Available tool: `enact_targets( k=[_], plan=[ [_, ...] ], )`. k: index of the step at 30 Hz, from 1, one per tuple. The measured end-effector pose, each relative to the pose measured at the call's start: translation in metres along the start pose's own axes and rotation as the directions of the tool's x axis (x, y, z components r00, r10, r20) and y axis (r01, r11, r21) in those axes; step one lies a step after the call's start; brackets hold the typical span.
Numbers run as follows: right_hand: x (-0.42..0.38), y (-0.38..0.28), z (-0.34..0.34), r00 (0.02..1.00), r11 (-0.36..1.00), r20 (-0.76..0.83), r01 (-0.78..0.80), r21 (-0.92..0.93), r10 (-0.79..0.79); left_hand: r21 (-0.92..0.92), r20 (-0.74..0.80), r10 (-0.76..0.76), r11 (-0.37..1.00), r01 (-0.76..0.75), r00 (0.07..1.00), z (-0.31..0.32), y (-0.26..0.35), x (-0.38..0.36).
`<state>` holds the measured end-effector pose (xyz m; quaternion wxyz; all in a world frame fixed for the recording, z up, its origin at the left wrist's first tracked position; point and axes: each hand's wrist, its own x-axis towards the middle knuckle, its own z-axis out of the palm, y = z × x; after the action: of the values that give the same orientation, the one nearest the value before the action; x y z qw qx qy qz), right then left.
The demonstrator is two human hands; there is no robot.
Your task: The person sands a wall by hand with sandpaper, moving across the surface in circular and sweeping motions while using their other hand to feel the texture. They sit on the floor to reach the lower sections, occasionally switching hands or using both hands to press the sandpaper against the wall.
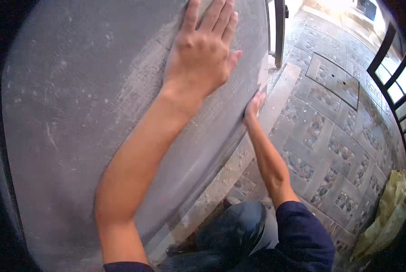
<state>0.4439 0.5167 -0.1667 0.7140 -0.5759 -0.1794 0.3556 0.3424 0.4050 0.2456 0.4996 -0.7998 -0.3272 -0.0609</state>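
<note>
Looks matt and scuffed on the grey wall [76, 113] at nine o'clock; rough, pebbly across the paving [321, 154] at three; crumpled on the yellowish bundle [389, 213] at four; like matt cloth on the sleeve [305, 235] at five.

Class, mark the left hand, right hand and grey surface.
Left hand [200, 58]: head view, back of the hand.
Right hand [253, 108]: head view, middle of the hand.
Grey surface [67, 136]: head view, bare area beside left forearm [137, 158].
</note>
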Motion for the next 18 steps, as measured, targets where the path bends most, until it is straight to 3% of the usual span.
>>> enact_targets(
  k=[1,4,5,7,8,9,10,11,13,15,16,17,18],
  plan=[
    [-0.002,-0.042,-0.006,0.966,0.976,0.148,0.216,-0.003,-0.213,-0.032,0.039,-0.016,0.999,0.017,0.999,0.007,0.005,-0.007],
    [0.003,-0.138,0.003,0.819,0.839,0.234,0.543,-0.021,-0.524,-0.09,0.132,-0.005,0.996,0.017,0.991,0.026,0.024,-0.018],
    [0.013,-0.124,0.007,0.784,0.798,0.218,0.601,-0.031,-0.582,-0.113,0.172,0.013,0.994,0.007,0.985,0.03,0.032,-0.021],
    [0.018,-0.069,0.0,0.846,0.844,0.167,0.525,-0.107,-0.505,-0.122,0.17,0.018,0.993,0.003,0.985,0.029,0.032,-0.017],
    [0.017,-0.017,-0.009,0.926,0.915,0.117,0.373,-0.153,-0.358,-0.104,0.151,0.027,0.994,-0.011,0.988,0.027,0.028,-0.01],
    [0.005,0.038,-0.02,0.951,0.95,0.072,0.305,-0.07,-0.3,-0.099,0.15,0.024,0.995,-0.009,0.988,0.026,0.025,-0.007],
    [-0.004,0.068,-0.022,0.971,0.971,0.032,0.235,0.031,-0.236,0.026,0.043,-0.003,1.0,0.002,0.999,0.027,0.019,-0.003],
    [-0.008,0.062,-0.018,0.971,0.971,0.033,0.234,0.053,-0.236,0.15,-0.066,-0.011,0.988,0.02,0.998,0.026,0.014,-0.001],
    [-0.009,0.044,-0.018,0.991,0.991,-0.022,-0.131,0.017,0.132,0.201,-0.049,0.006,0.98,0.004,0.999,0.025,0.003,-0.004],
    [0.015,0.007,-0.013,0.984,0.988,0.099,0.151,-0.025,-0.148,0.203,-0.013,0.001,0.979,0.001,1.0,0.028,0.009,-0.01],
    [0.018,-0.034,-0.006,0.972,0.978,0.102,0.21,0.006,-0.21,0.151,-0.006,-0.019,0.988,0.02,1.0,0.032,0.016,-0.011],
    [0.038,-0.046,0.001,0.835,0.849,0.228,0.525,-0.057,-0.5,0.092,0.013,-0.037,0.995,0.036,0.999,0.037,0.026,-0.014],
    [-0.002,-0.135,0.006,0.782,0.824,0.271,0.557,0.099,-0.561,0.066,0.044,-0.041,0.997,0.038,0.998,0.042,0.037,-0.02]
  ],
)
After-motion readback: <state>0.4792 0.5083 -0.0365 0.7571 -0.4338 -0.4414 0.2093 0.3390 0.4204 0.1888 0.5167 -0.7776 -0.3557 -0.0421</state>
